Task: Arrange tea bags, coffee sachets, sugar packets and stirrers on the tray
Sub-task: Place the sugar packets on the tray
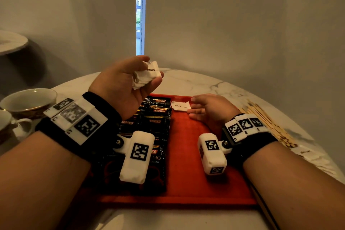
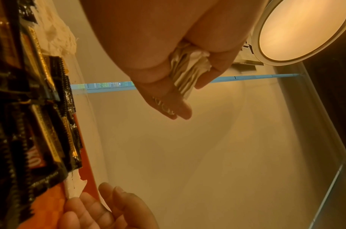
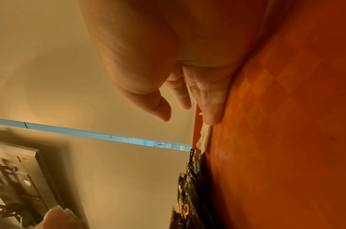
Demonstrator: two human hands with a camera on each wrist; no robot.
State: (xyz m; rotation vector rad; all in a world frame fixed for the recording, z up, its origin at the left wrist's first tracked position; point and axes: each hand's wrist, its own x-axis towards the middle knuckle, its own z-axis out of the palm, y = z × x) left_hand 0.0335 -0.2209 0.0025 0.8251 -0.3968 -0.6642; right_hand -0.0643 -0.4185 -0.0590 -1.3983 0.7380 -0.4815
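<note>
Step in hand, as judged: laying out sugar packets. The left hand point(image 1: 128, 80), raised at upper centre of the head view, has its fingers curled around a bunch of crumpled white paper sugar packets point(image 1: 146, 75). The right hand point(image 1: 209, 109), fingers extended and relaxed, rests low at centre right on the flat red rectangular tray point(image 1: 196, 183), fingertips touching a single white paper sugar packet point(image 1: 180, 106). That packet lies flat near the tray's far edge, long axis running left to right, its printed text readable from the near side. Black foil coffee sachets point(image 1: 155, 117) fill the tray's left part in overlapping rows. Next move, likely: take another packet from the bunch and lay it parallel beside the first. Pale wooden stirrers point(image 1: 267, 123) wait on the white marble-patterned round table point(image 1: 205, 82), right of the tray.
</note>
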